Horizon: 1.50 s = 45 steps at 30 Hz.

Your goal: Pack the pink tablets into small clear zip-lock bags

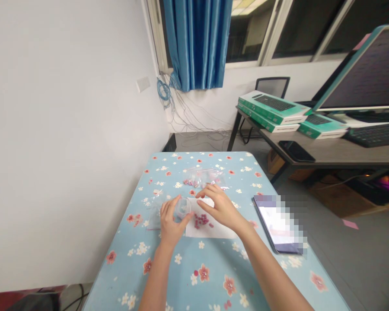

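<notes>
My left hand (172, 220) is closed around a small clear plastic cup (183, 207), thumb on the near side and fingers on the far side. Just right of the cup, a loose pile of small dark pink pieces (201, 221) lies on a white sheet of paper (220, 231). Above the right part of the paper hovers my right hand (218, 206), its fingers apart and nothing seen in them. Beyond it rests a clear plastic bag (202, 176) with more pink pieces inside. Partly behind my left hand lies another clear bag (154, 218).
A tablet or large phone (278, 226) with a lit screen lies at the right of the flowered tablecloth (194, 289). The wall (84, 129) borders the table's left side. At right stands a desk (327, 151) with keyboard boxes (275, 108), a black phone (296, 151) and a monitor (369, 73).
</notes>
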{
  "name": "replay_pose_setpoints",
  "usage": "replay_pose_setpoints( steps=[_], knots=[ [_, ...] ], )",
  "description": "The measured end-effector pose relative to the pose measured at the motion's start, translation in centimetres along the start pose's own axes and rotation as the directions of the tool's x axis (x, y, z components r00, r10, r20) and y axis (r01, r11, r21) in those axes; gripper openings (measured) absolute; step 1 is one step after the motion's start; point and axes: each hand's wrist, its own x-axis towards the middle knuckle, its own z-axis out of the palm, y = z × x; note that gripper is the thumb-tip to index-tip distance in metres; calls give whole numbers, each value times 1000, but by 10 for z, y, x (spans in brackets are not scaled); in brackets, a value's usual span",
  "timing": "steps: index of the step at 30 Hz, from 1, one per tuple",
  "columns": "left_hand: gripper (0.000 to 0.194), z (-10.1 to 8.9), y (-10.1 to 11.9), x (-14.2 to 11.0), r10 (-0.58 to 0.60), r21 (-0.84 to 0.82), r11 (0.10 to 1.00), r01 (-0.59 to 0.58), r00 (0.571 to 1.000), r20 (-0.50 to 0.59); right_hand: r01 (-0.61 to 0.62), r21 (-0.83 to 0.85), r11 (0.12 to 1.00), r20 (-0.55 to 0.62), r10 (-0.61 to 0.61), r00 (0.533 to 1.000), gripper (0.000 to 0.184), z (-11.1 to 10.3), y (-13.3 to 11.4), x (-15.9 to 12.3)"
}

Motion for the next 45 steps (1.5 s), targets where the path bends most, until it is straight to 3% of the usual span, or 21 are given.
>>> replay_pose_setpoints(
  steps=[7,14,26,39,42,45],
  knots=[
    [46,-1,-3,0,-31,-1,1000,31,1000,-7,-91,-153,984,218,123,968,10,0,30,-6],
    [48,1,-3,0,-22,-1,1000,22,1000,-12,-127,-260,957,347,215,913,14,13,37,-7],
    [51,1,-1,0,-177,-99,979,177,984,2,-57,-199,978,420,137,897,19,20,44,-9],
    [52,1,-1,-1,-150,-80,985,152,988,25,-76,-179,981,382,141,913,11,27,46,-7],
    [52,1,0,-1,-170,-83,981,174,984,46,-83,-115,990,300,115,947,9,20,44,-5],
    [52,2,3,-2,-166,-78,982,171,984,65,-83,38,996,135,78,988,12,10,34,-2]
  ],
)
